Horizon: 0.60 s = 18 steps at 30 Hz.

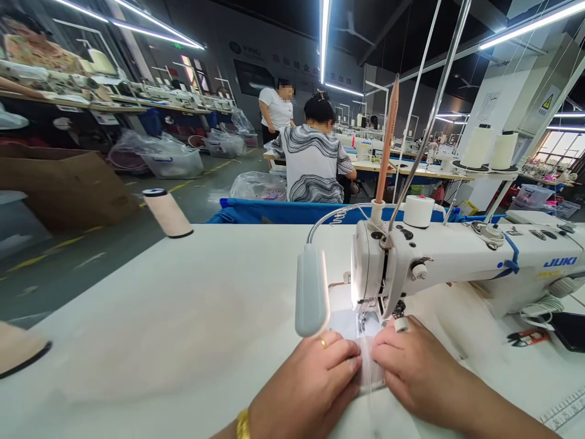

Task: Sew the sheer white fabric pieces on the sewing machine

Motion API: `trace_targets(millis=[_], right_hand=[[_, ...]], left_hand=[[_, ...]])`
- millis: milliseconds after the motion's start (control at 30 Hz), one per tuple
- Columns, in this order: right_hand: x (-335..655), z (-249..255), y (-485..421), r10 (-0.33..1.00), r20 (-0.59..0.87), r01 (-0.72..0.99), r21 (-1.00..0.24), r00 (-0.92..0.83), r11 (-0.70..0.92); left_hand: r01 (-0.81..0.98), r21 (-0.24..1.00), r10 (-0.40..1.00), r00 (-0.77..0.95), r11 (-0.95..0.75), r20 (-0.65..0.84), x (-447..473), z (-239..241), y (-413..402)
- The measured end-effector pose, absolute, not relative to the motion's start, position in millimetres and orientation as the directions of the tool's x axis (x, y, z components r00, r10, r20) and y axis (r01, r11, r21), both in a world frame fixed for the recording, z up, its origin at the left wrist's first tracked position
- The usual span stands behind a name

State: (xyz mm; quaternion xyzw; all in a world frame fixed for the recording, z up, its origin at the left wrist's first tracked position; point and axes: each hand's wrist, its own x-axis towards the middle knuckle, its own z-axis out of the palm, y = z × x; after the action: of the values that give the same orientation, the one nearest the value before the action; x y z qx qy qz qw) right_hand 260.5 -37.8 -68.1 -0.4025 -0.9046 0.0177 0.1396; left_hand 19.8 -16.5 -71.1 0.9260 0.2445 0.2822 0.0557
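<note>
A white sewing machine (425,256) stands over the table, its needle area and presser foot (362,322) lit by a small grey lamp (312,292). In front of the foot lies a strip of thin white fabric (368,360). My left hand (315,372) grips the fabric's left side with curled fingers; a ring and a yellow bracelet show on it. Bent fingers of my right hand (415,372) close on the right side, close below the machine head. Both sets of fingertips are just short of the foot and partly hidden by the knuckles.
Beige thread cones (168,213) stand at the table's left side. To the right are small snips (528,337), a dark phone (569,329) and a ruler (564,408). Blue cloth (274,211) hangs beyond the far edge. A seated co-worker (313,158) faces away.
</note>
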Motion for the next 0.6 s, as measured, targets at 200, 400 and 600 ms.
trace_targets(millis=[200,400,600], right_hand=[[258,-68,-37,0.760,0.240,0.739,-0.187,-0.604,0.647],[258,-73,-33,0.769,0.279,0.756,-0.178,-0.575,0.630],[260,-69,-37,0.739,0.292,0.720,-0.190,-0.607,0.667]], left_hand=[[0.444,0.220,0.484,0.667,-0.869,0.567,19,-83,-11],[0.520,0.240,0.562,0.651,-0.820,0.509,20,-86,-6],[0.433,0.216,0.464,0.626,-0.875,0.627,27,-96,-16]])
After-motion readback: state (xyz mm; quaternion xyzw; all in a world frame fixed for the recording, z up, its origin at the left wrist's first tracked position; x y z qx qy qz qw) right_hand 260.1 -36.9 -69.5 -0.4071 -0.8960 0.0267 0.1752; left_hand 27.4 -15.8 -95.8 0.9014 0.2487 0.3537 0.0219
